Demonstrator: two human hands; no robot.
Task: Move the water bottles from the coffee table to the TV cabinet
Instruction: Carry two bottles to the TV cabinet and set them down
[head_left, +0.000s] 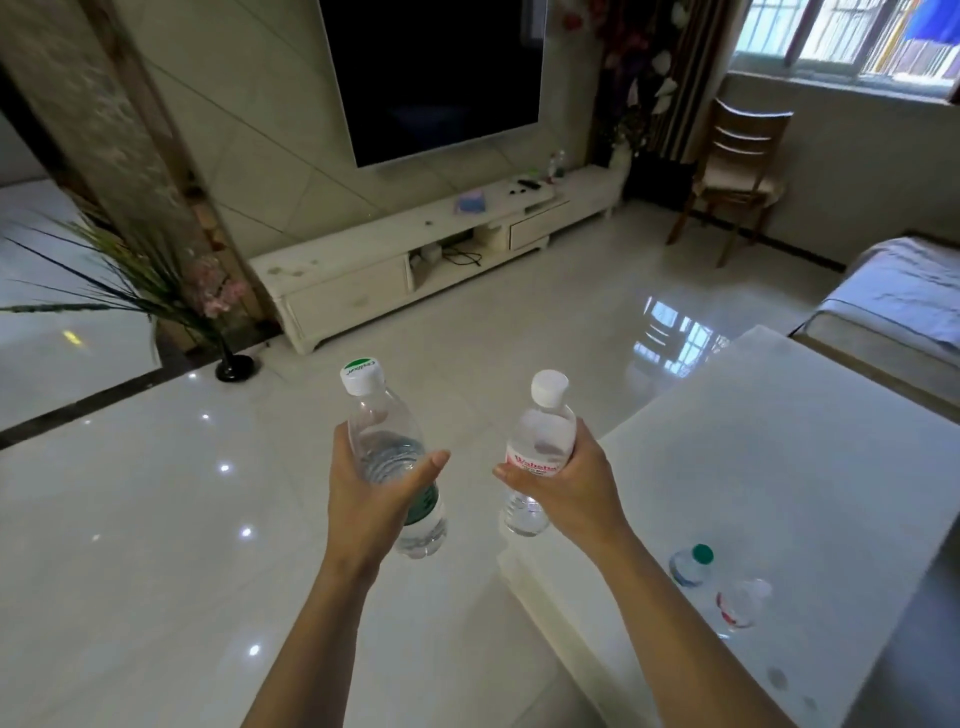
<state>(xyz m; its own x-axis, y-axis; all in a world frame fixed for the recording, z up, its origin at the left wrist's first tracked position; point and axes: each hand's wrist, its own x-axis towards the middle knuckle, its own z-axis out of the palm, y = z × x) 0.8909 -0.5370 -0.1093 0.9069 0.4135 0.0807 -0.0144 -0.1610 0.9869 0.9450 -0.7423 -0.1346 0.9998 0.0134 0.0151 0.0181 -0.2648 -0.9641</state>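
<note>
The left hand (371, 488) has its fingers curled round a green-label bottle (382, 415), the right hand (566, 483) round a red-label bottle (543, 431), both upright off the bench's (779, 441) left edge. A green-capped bottle (691, 564) and a white-capped bottle (743, 603) sit near that edge.

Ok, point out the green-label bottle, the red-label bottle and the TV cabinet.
green-label bottle (383, 446): head view, clear body above the label.
red-label bottle (536, 463): head view, on the red label.
TV cabinet (358, 247): head view, bare top surface.
</note>
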